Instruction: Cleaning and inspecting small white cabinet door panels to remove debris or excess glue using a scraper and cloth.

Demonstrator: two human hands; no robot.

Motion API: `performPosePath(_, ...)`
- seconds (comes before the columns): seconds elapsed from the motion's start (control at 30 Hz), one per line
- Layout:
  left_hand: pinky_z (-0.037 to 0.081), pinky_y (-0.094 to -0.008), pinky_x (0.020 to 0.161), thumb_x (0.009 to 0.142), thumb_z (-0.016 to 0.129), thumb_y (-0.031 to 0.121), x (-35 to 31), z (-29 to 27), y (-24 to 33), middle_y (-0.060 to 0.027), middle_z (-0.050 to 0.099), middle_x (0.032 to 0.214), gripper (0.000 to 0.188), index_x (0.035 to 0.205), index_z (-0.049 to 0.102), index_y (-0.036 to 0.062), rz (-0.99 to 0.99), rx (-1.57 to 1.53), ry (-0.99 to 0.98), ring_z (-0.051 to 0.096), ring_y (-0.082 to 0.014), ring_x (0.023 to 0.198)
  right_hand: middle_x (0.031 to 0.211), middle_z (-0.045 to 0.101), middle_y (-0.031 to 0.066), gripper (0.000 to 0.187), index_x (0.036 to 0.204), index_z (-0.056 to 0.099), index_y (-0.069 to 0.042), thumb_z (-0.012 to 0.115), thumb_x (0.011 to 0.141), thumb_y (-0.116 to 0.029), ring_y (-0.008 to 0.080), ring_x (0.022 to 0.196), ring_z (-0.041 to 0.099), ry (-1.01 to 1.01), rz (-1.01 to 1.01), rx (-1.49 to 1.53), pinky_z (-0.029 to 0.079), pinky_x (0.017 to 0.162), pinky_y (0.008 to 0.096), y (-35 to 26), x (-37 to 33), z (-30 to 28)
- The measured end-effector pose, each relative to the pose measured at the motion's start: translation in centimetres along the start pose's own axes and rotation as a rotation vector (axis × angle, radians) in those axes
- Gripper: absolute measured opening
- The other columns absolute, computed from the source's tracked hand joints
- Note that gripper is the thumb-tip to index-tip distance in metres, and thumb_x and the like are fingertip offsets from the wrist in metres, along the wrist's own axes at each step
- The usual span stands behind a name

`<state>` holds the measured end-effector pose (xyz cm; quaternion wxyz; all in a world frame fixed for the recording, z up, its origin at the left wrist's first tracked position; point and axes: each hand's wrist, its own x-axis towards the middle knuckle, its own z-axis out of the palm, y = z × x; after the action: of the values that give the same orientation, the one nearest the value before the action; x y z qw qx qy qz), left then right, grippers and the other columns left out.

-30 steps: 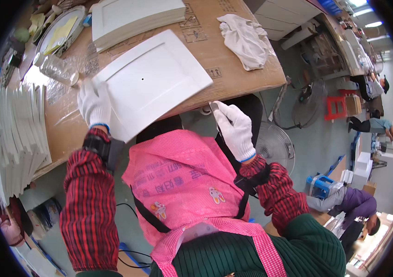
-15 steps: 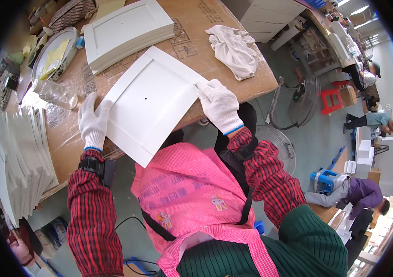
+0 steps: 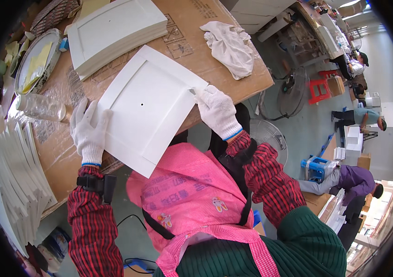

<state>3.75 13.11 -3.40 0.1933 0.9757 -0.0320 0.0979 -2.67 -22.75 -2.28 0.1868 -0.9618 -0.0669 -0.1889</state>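
Note:
A white panel [image 3: 148, 111] with a raised frame and a small dark hole lies tilted across the table's near edge, its closest corner over my lap. My left hand [image 3: 89, 131], in a white knit glove, has its fingers spread, with the thumb side against the panel's left edge. At the panel's right corner is my gloved right hand [image 3: 217, 113], fingers closed together. Something small and thin shows at those fingertips, too little visible to name.
Behind the panel stands a stack of white panels [image 3: 118, 34]. A crumpled white cloth [image 3: 229, 48] lies on the brown-covered table [image 3: 182, 44]. Toward the left are a clear bottle [image 3: 42, 107], an oval tray [image 3: 54, 57] and upright panels [image 3: 16, 184]. Floor fans [image 3: 293, 94] and several people are off right.
My left hand's fingers have spread wider. My right hand has shifted slightly along the panel's right corner, and a thin thing now shows at its fingertips. The view has turned a little.

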Motion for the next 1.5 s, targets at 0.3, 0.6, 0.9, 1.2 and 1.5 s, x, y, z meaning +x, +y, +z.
performPosePath(0.3,0.032,-0.0451,0.121,0.090,0.074,0.042,0.0,-0.2,0.7,-0.0089,0.055,0.151,0.053,0.134,0.069,0.0130,0.006,0.012,0.007,0.043,-0.0332,0.143,0.090,0.067,0.0104,0.026,0.117,0.071,-0.011,0.063,0.092,-0.013,0.0300,0.078,0.068,-0.091,-0.061,-0.158,0.056,0.063,0.0388,0.7,0.3,-1.2)
performPosePath(0.6,0.030,-0.0448,0.122,0.088,0.074,0.047,-0.1,-0.4,0.5,-0.0051,0.055,0.150,0.054,0.131,0.072,0.0141,-0.017,-0.017,0.023,0.042,-0.0305,0.143,0.082,0.061,0.0110,0.024,0.116,0.073,-0.012,0.067,0.093,-0.013,0.0294,0.074,0.064,-0.066,-0.126,-0.187,0.052,0.062,0.0411,1.1,0.4,-1.0)
performPosePath(0.9,0.030,-0.0449,0.121,0.088,0.075,0.046,-0.4,-0.5,0.3,-0.0053,0.055,0.151,0.052,0.130,0.072,0.0158,-0.041,0.025,0.014,0.042,-0.0298,0.143,0.077,0.062,0.0084,0.013,0.102,0.075,-0.016,0.064,0.095,-0.020,0.0288,0.072,0.066,-0.038,-0.288,0.011,0.051,0.060,0.0420,-3.9,-0.5,0.0)
performPosePath(1.2,0.030,-0.0447,0.121,0.088,0.074,0.050,-0.2,-0.3,0.4,-0.0053,0.055,0.151,0.052,0.128,0.073,0.0167,-0.047,0.029,0.027,0.044,-0.0294,0.142,0.086,0.064,0.0080,0.018,0.105,0.071,-0.014,0.058,0.093,-0.018,0.0296,0.071,0.064,0.015,-0.159,-0.071,0.053,0.062,0.0418,-2.4,0.6,0.5)
performPosePath(1.5,0.032,-0.0445,0.120,0.088,0.072,0.053,-0.3,0.1,0.1,-0.0064,0.056,0.149,0.055,0.129,0.073,0.0165,-0.024,0.048,0.037,0.045,-0.0298,0.141,0.094,0.070,0.0061,0.035,0.121,0.072,-0.017,0.057,0.090,-0.013,0.0245,0.068,0.066,-0.093,-0.290,-0.261,0.052,0.058,0.0403,-9.2,-4.3,1.8)
